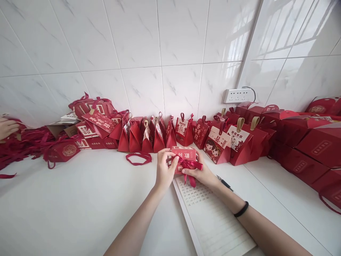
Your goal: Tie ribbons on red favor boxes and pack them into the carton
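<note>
One box [183,153], likely light and crushable, best edge-held, sits gripped between half-curled left hand [164,168] and right hand [203,173].

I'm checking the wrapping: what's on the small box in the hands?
A red ribbon bow crosses the printed face of the small box, tails hanging. The bow, left hand and right hand cover parts of it; its inside is hidden.

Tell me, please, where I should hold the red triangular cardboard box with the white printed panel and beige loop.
I would pinch the beige loop from above, since it rises upright from the box, while neighbouring boxes crowd the sides.
</note>
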Demonstrator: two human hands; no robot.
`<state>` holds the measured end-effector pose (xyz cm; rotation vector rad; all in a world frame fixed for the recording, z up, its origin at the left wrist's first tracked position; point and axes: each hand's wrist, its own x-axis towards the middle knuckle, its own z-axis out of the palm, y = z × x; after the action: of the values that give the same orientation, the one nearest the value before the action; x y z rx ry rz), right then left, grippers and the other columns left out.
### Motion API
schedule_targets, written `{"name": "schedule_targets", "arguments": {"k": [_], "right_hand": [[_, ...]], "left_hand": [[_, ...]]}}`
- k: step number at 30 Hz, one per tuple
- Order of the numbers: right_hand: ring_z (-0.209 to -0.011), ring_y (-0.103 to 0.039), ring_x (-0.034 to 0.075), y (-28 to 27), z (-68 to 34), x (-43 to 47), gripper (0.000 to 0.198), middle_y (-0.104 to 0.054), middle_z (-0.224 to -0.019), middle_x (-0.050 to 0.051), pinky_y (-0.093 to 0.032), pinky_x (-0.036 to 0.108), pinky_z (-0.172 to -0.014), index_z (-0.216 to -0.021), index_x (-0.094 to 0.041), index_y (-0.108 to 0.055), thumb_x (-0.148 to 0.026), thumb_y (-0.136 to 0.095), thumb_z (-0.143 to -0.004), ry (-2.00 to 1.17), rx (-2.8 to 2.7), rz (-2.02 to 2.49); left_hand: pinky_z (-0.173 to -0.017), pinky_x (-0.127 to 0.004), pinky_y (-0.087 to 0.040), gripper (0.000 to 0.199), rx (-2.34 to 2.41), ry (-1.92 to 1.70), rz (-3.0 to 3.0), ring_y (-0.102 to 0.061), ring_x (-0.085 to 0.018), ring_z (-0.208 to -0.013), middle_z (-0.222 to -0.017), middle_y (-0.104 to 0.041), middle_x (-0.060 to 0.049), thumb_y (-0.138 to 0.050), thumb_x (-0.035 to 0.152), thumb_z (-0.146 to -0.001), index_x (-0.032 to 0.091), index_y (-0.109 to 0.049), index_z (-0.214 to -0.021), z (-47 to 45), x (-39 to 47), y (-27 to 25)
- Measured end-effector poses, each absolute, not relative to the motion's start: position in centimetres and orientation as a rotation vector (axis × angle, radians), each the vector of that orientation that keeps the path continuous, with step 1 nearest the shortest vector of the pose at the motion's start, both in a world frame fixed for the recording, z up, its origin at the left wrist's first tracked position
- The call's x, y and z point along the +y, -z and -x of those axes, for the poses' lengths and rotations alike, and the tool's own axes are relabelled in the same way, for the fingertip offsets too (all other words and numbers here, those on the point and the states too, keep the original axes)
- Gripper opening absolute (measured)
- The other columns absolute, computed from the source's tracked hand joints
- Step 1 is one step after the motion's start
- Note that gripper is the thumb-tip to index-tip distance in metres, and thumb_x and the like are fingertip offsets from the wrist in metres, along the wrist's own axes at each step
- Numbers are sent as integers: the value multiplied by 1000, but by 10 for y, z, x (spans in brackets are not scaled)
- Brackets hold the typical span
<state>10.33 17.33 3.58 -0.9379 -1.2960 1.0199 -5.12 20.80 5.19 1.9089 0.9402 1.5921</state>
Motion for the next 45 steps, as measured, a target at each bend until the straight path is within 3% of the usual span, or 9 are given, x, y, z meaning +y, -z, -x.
{"name": "schedule_targets", "arguments": {"k": [4,7,10,17,21,26,35,40,45], "right_hand": [[-112,-52,27,-37,-110,173,98,-37,-135,15,-48,43,-92,-133,-24,-19,-43,-80,-60,-942,-1304,992],[-118,-47,27,-37,-111,173,74,-39,-133,15,-47,43,-93,-124,-23,-29,-54,-69,-71,-850,-1311,1067],[-108,-54,25,-35,-109,173,52,-51,-117,11,-51,40,-85,-103,-23,-36,-65,-53,-79,-818,-1196,1163],[-79,-59,20,-43,-109,171,51,-57,-89,4,-53,33,-67,-80,-22,-37,-71,-48,-77,-729,-1166,1179],[-88,-59,24,-48,-108,168,47,-61,-91,7,-49,37,-80,-78,-18,-52,-65,-49,-80,-663,-1328,1177],[-108,-54,27,-47,-111,169,48,-61,-109,10,-45,37,-90,-66,-18,-52,-64,-52,-80,-628,-1315,1174],[-95,-62,27,-52,-115,173,49,-64,-108,9,-50,40,-88,-69,-18,-59,-67,-60,-72,-707,-1212,1151],[-87,-64,26,-55,-111,173,53,-64,-104,10,-52,41,-84,-76,-18,-63,-70,-59,-71,-682,-1224,1145],[-83,-64,25,-56,-105,173,49,-66,-91,9,-52,38,-79,-76,-18,-60,-66,-58,-74,-680,-1258,1150]], "left_hand": [[-74,-27,-53,8,934,-1627,-1847,-54,-16,-94,-93,-49,-5,-54,28,-83,20,-54,-81,49,207,-50],[-71,-26,-54,10,928,-1623,-1789,-55,-14,-87,-88,-50,-4,-55,28,-82,19,-54,-79,47,204,-50],[-72,-26,-54,12,939,-1629,-1708,-56,-13,-82,-85,-50,-3,-58,29,-79,19,-54,-75,46,203,-51],[-75,-28,-53,14,950,-1623,-1557,-59,-13,-75,-77,-56,-1,-59,30,-77,18,-54,-73,49,206,-53],[-76,-29,-52,15,951,-1631,-1541,-61,-14,-75,-76,-59,-2,-61,31,-75,18,-54,-72,51,206,-53],[-77,-30,-51,14,949,-1619,-1516,-62,-15,-80,-83,-62,-4,-60,31,-75,18,-57,-80,51,207,-55],[-76,-35,-47,18,925,-1553,-2012,-54,-19,-79,-68,-57,-2,-48,19,-75,23,-65,-70,69,209,-63],[-97,-44,-36,8,965,-1568,-2167,-47,-26,-112,-113,-52,-7,-56,26,-74,21,-62,-74,70,211,-68],[-93,-37,-42,10,865,-1442,-2114,-51,-23,-111,-107,-55,-6,-60,27,-75,20,-53,-74,67,216,-67]]}}
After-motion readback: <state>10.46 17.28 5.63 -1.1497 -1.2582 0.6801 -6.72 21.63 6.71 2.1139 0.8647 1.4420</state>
